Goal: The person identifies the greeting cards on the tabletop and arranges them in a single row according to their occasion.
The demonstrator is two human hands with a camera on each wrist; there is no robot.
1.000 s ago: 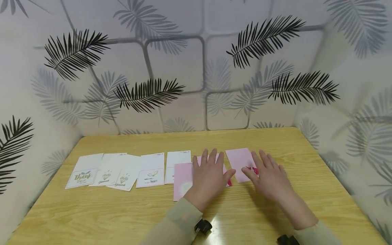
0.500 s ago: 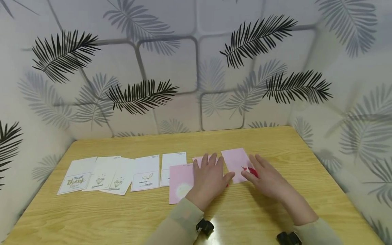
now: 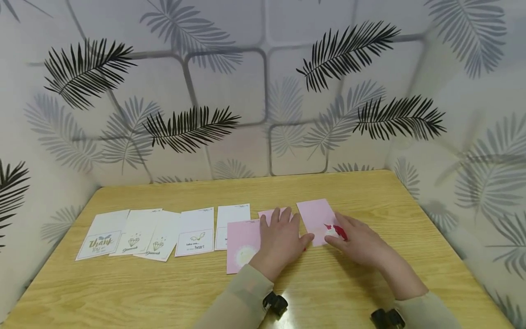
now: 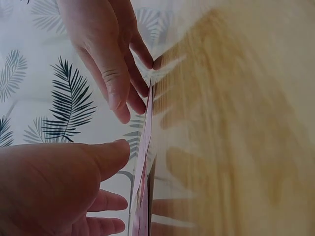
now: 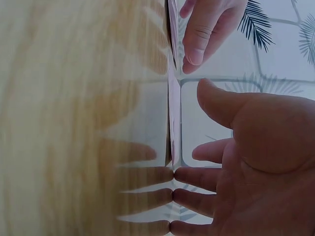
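Note:
My left hand spreads its fingers over a pink card with a pale round glow and a second pink card, mostly hidden beneath it. In the left wrist view its fingertips sit just above the cards. To the right, a third pink card with a red and white picture lies flat on the table. My right hand is at that card's right edge, thumb over the picture. The right wrist view has several of its fingertips touching the tabletop, fingers straight.
Left of the hands, several white cards lie in an overlapping row on the wooden table: a "Thank you" card, diamond cards and a winged-heart card. A leaf-patterned wall closes the table's back.
The head view has shifted slightly, moving the scene left. My right hand's fingers have lowered and drawn together beside the right pink card. The left hand stays nearly still over its cards.

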